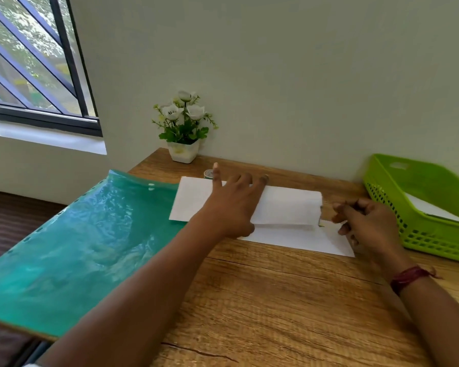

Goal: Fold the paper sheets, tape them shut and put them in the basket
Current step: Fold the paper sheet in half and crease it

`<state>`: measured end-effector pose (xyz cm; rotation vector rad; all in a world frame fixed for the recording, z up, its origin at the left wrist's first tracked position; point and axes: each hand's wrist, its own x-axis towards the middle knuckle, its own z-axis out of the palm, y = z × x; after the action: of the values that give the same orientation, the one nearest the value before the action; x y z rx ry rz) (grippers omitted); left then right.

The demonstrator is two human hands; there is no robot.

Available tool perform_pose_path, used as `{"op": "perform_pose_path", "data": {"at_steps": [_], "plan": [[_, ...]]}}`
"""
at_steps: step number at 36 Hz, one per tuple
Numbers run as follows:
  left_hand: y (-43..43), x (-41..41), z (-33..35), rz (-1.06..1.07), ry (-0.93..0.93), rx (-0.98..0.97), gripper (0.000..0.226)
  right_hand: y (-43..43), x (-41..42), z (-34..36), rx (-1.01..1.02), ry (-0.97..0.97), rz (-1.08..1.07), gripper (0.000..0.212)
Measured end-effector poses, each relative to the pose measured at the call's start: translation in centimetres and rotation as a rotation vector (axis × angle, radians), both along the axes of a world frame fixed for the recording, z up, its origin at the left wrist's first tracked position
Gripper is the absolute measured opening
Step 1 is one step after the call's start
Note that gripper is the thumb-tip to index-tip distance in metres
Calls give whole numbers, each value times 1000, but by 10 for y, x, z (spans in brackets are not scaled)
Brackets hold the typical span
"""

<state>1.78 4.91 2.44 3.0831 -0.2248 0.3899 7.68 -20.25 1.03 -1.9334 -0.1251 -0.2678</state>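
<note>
The fingers (217,178) of the left hand (233,205) are lying straight and spread, pressing the folded paper (286,207) onto the counter (263,300) at mid-frame. The right hand (368,223) is curling its fingers just beside the paper's right edge; blur is hiding whether they are pinching anything. The green basket (419,234) is sitting at right, holding a white sheet (429,209).

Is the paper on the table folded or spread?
Folded: the paper is doubled over, a lower layer showing below the flap; the left hand presses it.
</note>
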Motion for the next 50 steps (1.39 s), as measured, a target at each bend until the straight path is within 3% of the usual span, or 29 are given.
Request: {"op": "perform_pose_path", "data": {"at_steps": [4,7,11,15,21,32,38,46,50], "plan": [[9,2,0,61,44,9,104,-5,1,-2,-371,-188,-28,17],[13,3,1,93,94,-1,102,-5,-1,-3,-524,-160,93,27],[18,5,-1,115,154,-33,105,-5,-4,-7,-711,-96,286,56],[24,9,-5,108,184,-49,112,-2,-10,-8,-738,-28,378,70],[29,11,-7,99,196,-62,113,-3,-11,-10,-843,-109,406,78],[39,9,-2,174,74,-70,109,-6,-5,-6,-902,-59,304,88],[38,8,-3,223,52,-65,105,-14,2,-4,-847,-36,153,74],[43,8,-5,265,87,-75,107,-23,8,1,-779,-111,15,15],[42,8,-5,279,109,-79,108,-25,8,3,-778,-77,49,24]]}}
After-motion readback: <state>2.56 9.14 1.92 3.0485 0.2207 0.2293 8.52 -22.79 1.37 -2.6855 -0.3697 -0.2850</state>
